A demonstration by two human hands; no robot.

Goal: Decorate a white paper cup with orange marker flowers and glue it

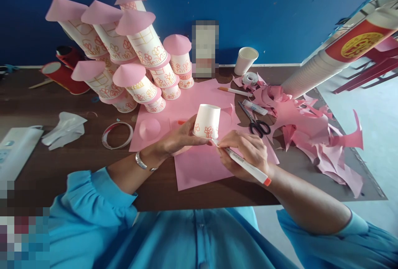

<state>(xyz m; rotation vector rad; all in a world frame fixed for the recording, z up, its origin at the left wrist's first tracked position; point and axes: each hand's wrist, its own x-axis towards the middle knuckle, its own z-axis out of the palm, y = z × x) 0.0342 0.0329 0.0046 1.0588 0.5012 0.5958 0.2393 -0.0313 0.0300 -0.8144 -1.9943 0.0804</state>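
Note:
A white paper cup [207,116], bottom end up, is held over the pink paper by my left hand [183,137], whose fingers wrap its side and rim. Orange-red flowers are drawn along the cup's lower edge. My right hand [244,153] grips a white marker [248,166] with an orange-red end. Its tip meets the cup near the rim, beside a drawn flower; whether it touches is hard to make out. Beneath both hands lie sheets of pink paper [194,171]. A pink paper cone [149,129] sits to the left of the cup.
Stacked decorated cups with pink cone roofs [144,45] stand at the back left. Black-handled scissors [259,127], a glue stick [255,107], another marker [235,91] and pink scraps [311,132] lie rightward. A tape roll [117,135] is at left; a long cup stack [326,61] leans right.

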